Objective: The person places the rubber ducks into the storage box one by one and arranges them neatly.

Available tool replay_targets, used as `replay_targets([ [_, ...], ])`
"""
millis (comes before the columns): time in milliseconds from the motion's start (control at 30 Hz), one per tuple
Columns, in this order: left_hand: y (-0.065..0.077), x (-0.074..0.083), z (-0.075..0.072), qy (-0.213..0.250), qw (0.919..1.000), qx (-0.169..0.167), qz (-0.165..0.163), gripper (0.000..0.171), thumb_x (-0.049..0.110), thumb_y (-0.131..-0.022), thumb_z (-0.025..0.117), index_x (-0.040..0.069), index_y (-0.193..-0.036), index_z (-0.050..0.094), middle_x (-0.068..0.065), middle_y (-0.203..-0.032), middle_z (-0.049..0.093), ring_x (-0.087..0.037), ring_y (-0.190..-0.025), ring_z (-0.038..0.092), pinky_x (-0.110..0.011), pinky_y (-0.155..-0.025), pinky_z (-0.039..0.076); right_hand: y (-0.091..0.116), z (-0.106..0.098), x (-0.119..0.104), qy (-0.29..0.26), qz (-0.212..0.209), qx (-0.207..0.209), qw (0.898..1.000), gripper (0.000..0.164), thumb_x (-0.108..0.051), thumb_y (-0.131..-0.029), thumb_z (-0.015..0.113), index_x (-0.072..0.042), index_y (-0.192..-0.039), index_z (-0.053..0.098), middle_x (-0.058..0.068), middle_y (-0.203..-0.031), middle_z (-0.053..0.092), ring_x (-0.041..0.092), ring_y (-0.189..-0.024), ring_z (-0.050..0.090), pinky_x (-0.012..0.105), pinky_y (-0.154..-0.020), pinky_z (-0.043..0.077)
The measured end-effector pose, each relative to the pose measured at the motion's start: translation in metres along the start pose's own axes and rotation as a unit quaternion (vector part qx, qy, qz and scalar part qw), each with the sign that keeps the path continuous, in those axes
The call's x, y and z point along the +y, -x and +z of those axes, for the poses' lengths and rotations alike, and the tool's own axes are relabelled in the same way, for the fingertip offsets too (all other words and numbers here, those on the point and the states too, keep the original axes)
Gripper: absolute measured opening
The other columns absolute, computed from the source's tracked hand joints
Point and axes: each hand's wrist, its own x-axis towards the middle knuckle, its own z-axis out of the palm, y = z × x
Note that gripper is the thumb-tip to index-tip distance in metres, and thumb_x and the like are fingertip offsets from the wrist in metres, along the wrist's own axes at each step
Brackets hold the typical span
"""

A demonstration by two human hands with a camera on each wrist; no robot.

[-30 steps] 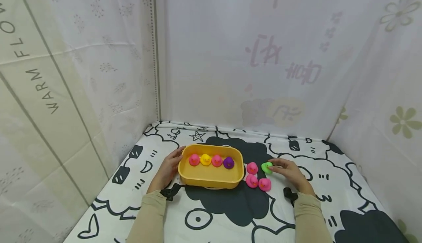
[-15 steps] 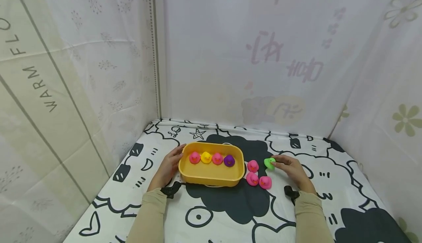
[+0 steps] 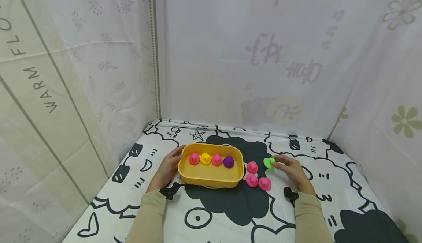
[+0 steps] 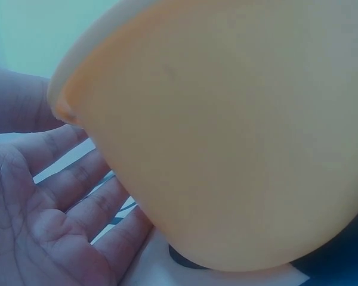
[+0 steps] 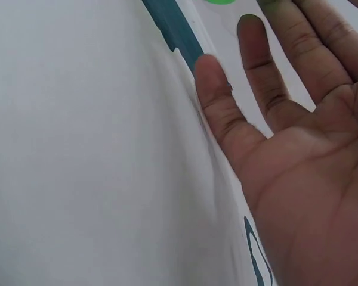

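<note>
My left hand [image 3: 168, 168] rests against the left end of a yellow plastic basin [image 3: 211, 180]; in the left wrist view its fingers lie fairly straight along the basin's outer wall [image 4: 227, 149]. A row inside the basin holds a pink rubber duck [image 3: 194, 158], a yellow duck [image 3: 206, 159], another pink duck [image 3: 217, 159] and a purple duck [image 3: 229, 161]. To the right, my right hand [image 3: 291, 169] pinches a green rubber duck [image 3: 268, 163] between thumb and fingers. Only a green sliver [image 5: 221, 1] of it shows in the right wrist view.
Three pink ducks cluster between basin and right hand: one farther back [image 3: 252, 167], one nearer [image 3: 252, 180] and one to its right [image 3: 265, 183]. A black-and-white patterned cloth [image 3: 227, 210] covers the table. Pale curtains [image 3: 204, 63] hang behind and on both sides.
Over the last second the green duck has shifted slightly right and away from me in my right hand, and turned. The left hand, basin and other ducks have stayed put.
</note>
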Motion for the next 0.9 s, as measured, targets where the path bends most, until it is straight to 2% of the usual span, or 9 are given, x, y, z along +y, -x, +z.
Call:
replay_targets([
  [167,-0.001,0.002,0.001,-0.001,1.0,-0.002,0.005,0.048,0.021,-0.104,0.046,0.017,-0.153,0.042,-0.006,-0.159,0.036,-0.029,-0.144,0.037,-0.045,-0.118,0.03,-0.001,0.001,-0.004,-0.011,-0.011,-0.001,1.0,0.053,-0.037,-0.084,0.081,-0.007,-0.126,0.068,0.008,-0.124,0.067,0.015,-0.114,0.059,0.049,-0.106,0.04],
  [433,-0.002,-0.001,-0.001,0.003,1.0,0.003,-0.005,0.048,0.02,-0.104,0.047,0.018,-0.152,0.043,-0.005,-0.158,0.036,-0.03,-0.144,0.037,-0.046,-0.118,0.03,-0.001,0.002,-0.011,-0.001,-0.036,-0.008,0.999,0.049,-0.035,-0.087,0.079,-0.007,-0.126,0.068,0.006,-0.122,0.067,0.014,-0.114,0.058,0.046,-0.104,0.042],
  [667,0.0,-0.004,-0.001,0.007,1.0,0.002,-0.004,0.049,0.02,-0.104,0.047,0.017,-0.153,0.043,-0.006,-0.159,0.036,-0.029,-0.144,0.037,-0.046,-0.118,0.029,0.0,0.01,-0.028,0.001,-0.05,-0.009,0.999,0.047,-0.035,-0.088,0.079,-0.008,-0.126,0.068,0.006,-0.12,0.069,0.018,-0.113,0.06,0.033,-0.095,0.049],
  [900,0.002,0.0,0.0,0.005,1.0,0.001,0.003,0.049,0.02,-0.104,0.047,0.018,-0.153,0.043,-0.006,-0.159,0.035,-0.029,-0.144,0.036,-0.046,-0.118,0.03,-0.001,0.025,-0.057,-0.011,-0.08,-0.011,0.997,0.045,-0.034,-0.088,0.079,-0.009,-0.123,0.069,0.01,-0.12,0.068,0.026,-0.113,0.06,0.037,-0.096,0.05],
])
